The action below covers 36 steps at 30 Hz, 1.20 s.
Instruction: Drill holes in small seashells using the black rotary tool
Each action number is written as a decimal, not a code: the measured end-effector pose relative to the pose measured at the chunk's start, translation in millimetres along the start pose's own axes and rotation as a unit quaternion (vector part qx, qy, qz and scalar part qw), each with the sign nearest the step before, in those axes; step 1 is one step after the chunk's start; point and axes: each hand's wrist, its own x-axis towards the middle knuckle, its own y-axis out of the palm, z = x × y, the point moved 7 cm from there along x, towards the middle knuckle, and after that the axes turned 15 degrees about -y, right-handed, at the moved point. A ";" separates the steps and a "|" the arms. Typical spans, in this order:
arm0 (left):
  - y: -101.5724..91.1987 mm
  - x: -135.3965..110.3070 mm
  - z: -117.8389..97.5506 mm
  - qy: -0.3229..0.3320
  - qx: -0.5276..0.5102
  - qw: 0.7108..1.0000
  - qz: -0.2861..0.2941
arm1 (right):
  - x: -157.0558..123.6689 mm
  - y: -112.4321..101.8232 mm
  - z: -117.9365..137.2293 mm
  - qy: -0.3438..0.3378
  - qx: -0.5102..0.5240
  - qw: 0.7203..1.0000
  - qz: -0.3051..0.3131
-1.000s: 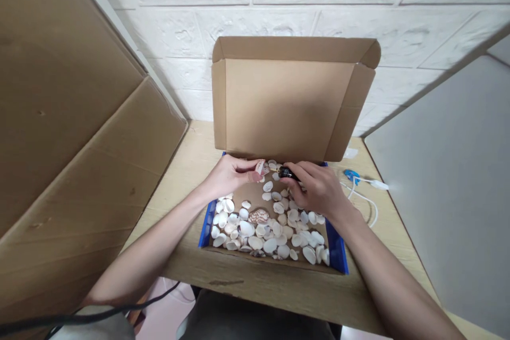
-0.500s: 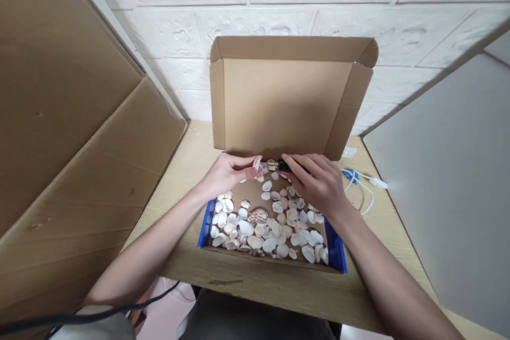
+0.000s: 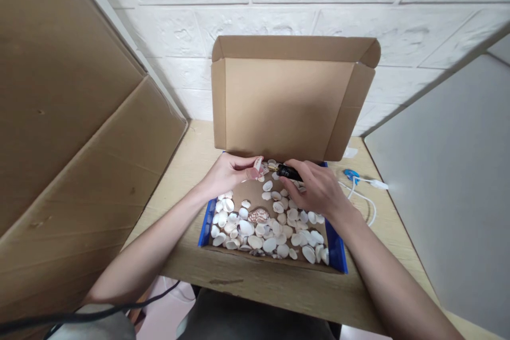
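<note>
My left hand (image 3: 231,172) pinches a seashell (image 3: 258,163), pale with reddish marks, over the back of the box. My right hand (image 3: 314,183) is closed around a mini drill (image 3: 289,171), black-bodied with a brass-coloured front end. The drill points left at the shell; whether its tip touches it I cannot tell. Below both hands, the cardboard box (image 3: 336,244) with blue side walls holds many white and cream seashells (image 3: 247,228). A larger brown-and-white patterned shell (image 3: 258,215) lies near the middle.
The box's lid (image 3: 287,101) stands raised at the back, before a white brick-pattern wall (image 3: 175,32). A white cable (image 3: 373,207) with a blue tie (image 3: 351,174) lies on the wooden table (image 3: 191,263) at right. Big cardboard (image 3: 99,143) stands left, a pale panel (image 3: 446,170) right.
My right hand has shifted slightly right and down, its fingers uncovering more of the drill. The cable and blue tie beside it have moved a little. My left hand keeps the shell in place.
</note>
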 end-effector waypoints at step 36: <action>7.7 -0.2 -1.2 0.022 -0.014 0.999 0.048 | 2.4 -1.2 7.9 -0.076 -0.016 0.997 -0.024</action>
